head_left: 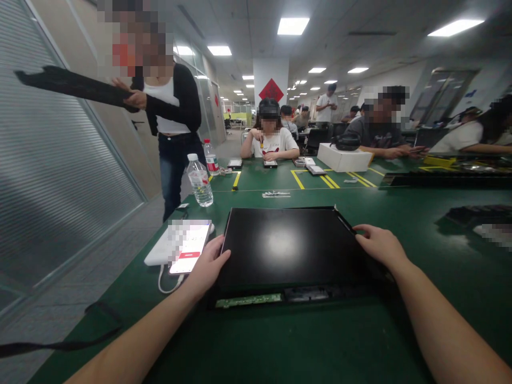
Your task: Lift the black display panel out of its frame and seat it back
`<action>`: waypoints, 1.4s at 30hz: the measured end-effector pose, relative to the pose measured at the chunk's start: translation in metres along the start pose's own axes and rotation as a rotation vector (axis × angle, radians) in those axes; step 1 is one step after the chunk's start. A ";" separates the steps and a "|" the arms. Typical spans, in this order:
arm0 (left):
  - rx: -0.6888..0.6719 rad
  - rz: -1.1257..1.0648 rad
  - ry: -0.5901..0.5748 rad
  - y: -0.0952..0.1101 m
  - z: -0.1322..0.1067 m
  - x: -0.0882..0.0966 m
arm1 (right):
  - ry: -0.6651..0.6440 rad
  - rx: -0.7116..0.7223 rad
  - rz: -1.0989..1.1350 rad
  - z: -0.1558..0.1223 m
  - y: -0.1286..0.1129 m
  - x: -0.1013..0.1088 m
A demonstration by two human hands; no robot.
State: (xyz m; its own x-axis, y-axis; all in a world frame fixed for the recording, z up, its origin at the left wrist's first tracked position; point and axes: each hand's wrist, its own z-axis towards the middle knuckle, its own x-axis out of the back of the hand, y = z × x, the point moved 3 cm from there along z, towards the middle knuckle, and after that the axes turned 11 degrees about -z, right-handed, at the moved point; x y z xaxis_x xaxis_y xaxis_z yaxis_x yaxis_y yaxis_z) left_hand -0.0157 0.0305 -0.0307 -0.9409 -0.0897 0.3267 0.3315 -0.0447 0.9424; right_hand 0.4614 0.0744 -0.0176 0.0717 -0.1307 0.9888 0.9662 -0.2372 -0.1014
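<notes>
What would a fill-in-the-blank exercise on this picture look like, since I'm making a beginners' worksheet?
1. The right hand is at the ____ side of the screen.
2. The lit phone lies beside the ____ hand.
3. The nearer bottle has a ____ cap.
4. The tabletop is coloured ____.

Missing words: right; left; white; green.

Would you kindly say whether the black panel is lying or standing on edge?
The black panel lies down, broad face upward, between left hand and right hand.
</notes>
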 end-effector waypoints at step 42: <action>0.005 0.083 -0.054 -0.004 0.004 0.001 | 0.043 -0.024 -0.031 0.003 0.006 0.000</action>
State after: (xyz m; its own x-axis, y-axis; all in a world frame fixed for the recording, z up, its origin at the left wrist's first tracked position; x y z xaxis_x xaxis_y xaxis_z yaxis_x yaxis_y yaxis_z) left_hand -0.0186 0.0344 -0.0335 -0.9126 -0.0394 0.4069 0.4082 -0.0344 0.9122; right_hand 0.4677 0.0756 -0.0180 0.0310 -0.1640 0.9860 0.9614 -0.2650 -0.0743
